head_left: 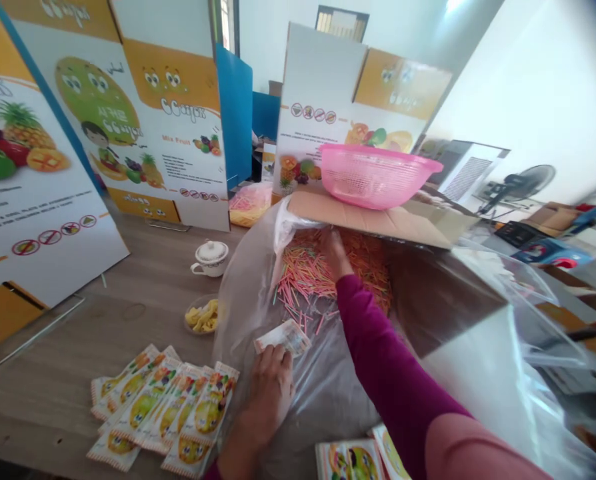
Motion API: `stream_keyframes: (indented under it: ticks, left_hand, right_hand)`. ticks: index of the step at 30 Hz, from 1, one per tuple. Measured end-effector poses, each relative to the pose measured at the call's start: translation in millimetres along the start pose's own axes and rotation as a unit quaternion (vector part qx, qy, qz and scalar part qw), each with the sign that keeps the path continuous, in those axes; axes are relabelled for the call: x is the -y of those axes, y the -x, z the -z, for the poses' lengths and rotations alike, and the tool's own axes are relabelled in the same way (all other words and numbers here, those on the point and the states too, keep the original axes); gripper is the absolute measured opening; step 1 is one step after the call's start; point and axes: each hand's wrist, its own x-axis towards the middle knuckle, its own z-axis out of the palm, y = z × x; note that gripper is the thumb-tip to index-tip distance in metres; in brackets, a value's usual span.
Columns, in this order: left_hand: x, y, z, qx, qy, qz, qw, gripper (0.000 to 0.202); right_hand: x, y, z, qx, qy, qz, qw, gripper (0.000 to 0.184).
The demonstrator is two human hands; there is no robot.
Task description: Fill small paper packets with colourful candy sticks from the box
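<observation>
A snug magenta sleeve (388, 360) meets a paler pink sleeve (478, 453) above.

pink plastic basket (378, 177) resting high; white lidded cup (211, 259), small bowl of yellow slices (201, 315) on wooden table (128, 293); printed fruit boards (168, 120) behind.

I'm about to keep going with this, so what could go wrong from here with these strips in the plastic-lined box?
The bare right hand is in the colored strips, which could pick up contamination if they're food. The pink plastic colander looks perched on the cardboard flap and might slide onto them. The left hand, near the small packet, is close to the stacked sachets, which a careless move could scatter.
</observation>
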Motion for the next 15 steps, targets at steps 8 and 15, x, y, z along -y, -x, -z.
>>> stream_keyframes:
  ticks: [8, 15]
  left_hand:
    - [-12, -12, 13.9, 0.044, -0.05, 0.005, 0.998, 0.031]
    - [-11, -17, 16.0, 0.031, -0.048, 0.016, 0.998, 0.029]
  right_hand:
    - [-49, 156, 64, -0.001, -0.123, -0.141, 0.982, 0.019]
    - [-52, 213, 85, 0.026, -0.123, -0.128, 0.984, 0.033]
